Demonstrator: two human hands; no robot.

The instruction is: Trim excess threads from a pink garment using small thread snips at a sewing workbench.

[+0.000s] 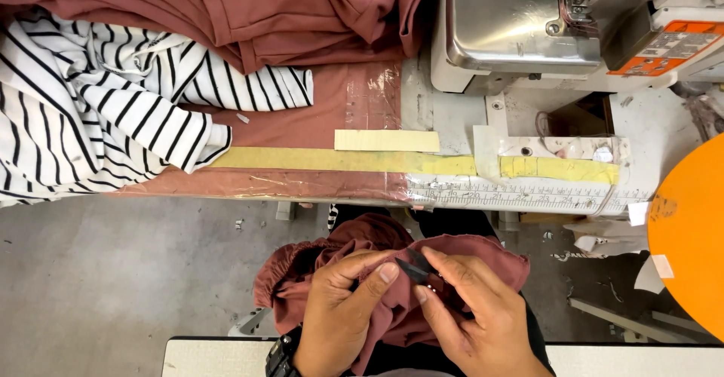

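Down low in the view, both hands work on a bunched-up dusty red cloth (362,245) that sits in the person's lap, just below the worktop (445,105). The left hand (339,309) grips a fold of the red cloth, with its thumb pressed flat on top and the other fingers curled under. The right hand (471,313) pinches a small dark snipper (413,269) (a little thread cutter, it looks like) between thumb and first finger. The snipper's pointed tip aims to the left, right at the left thumb, so its long side runs left to right across the cloth. The tip almost touches that thumb, and the fold of cloth lies just under it. Both hands are close to the spot, but the right one holds the tool and the left one holds the cloth steady. Above the red cloth, on the worktop, lies a long yellow tape strip (324,160) with a ruler (520,194) beside it. Far above and to the left of the red cloth is a pile of striped cloth (90,98), and more red cloth is heaped behind it. A sewing machine (528,22) stands above and to the right.
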